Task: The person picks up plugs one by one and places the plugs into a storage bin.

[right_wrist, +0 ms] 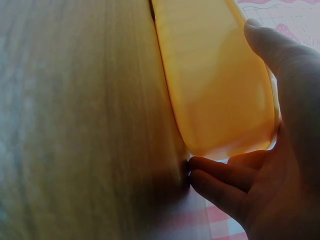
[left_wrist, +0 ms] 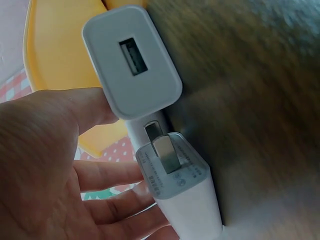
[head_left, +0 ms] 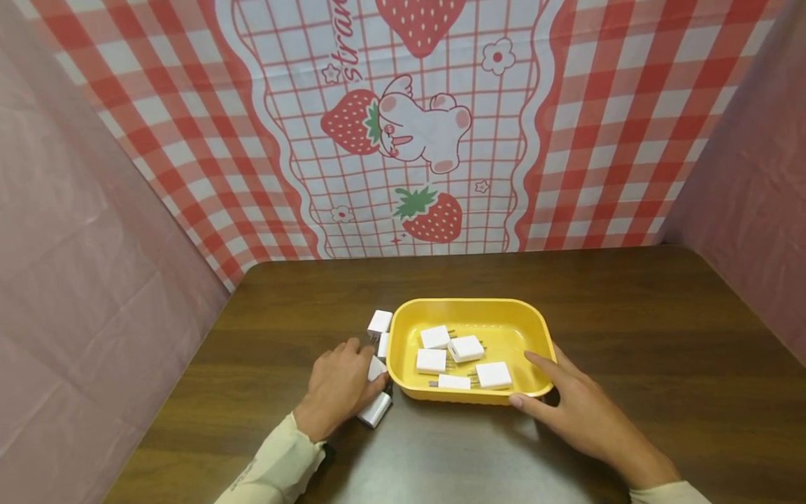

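Observation:
Several white USB charger plugs lie around my left hand (head_left: 336, 381), at the left end of a yellow plastic tub (head_left: 406, 388). That hand's thumb and fingers close round a charger (head_left: 376, 369), whose two prongs and printed face show in the left wrist view. Just right of it, another charger (left_wrist: 132, 62) turns its USB port toward the wrist. My right hand (head_left: 582, 402) holds the tub's right end, one digit over the rim and others round the outside wall. Inside the tub lie several more chargers (head_left: 493, 376).
Beyond the left fingers, another charger (head_left: 380, 323) sits beside the tub's far left corner. A dark wooden table (head_left: 630, 315) carries everything. Behind its far edge hangs a red and white checked cloth (head_left: 604, 140), with pink drapes (head_left: 94, 245) at both sides.

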`<state>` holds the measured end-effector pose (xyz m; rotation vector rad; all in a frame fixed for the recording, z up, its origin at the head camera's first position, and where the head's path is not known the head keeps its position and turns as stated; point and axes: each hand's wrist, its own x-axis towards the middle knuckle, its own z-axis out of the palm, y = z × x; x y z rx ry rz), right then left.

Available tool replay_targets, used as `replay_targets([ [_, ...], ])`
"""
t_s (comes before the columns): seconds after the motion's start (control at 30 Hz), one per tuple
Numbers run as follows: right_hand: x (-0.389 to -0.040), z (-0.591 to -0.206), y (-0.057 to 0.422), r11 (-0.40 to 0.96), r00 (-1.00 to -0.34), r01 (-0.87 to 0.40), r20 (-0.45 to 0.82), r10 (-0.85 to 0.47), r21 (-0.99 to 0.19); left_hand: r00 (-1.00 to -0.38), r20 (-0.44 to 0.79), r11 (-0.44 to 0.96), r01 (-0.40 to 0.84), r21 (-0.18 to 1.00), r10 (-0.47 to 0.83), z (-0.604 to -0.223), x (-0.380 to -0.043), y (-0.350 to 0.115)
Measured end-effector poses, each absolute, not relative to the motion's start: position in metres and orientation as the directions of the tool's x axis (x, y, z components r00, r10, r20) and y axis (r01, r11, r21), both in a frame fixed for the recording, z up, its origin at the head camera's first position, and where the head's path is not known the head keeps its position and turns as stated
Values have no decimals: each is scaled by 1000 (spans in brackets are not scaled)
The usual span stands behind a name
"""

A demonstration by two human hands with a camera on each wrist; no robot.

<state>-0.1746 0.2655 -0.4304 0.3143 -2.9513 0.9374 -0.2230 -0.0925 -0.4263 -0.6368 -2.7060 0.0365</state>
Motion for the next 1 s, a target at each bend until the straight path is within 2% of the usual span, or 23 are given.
replay_targets([
  [0.67,-175,-430,265,806,-982,-182,66,-175,-563,-813,388,893,445,-69,435,-429,-223,-95],
  [0.9,-174,-430,265,807,-983,-177,61,-174,-563,-846,356,910,414,-29,396,-426,-224,-97],
  [1.0,-174,-430,265,808,-983,-179,62,-174,-562,-843,381,918,395,-39,379,-424,-225,-98],
])
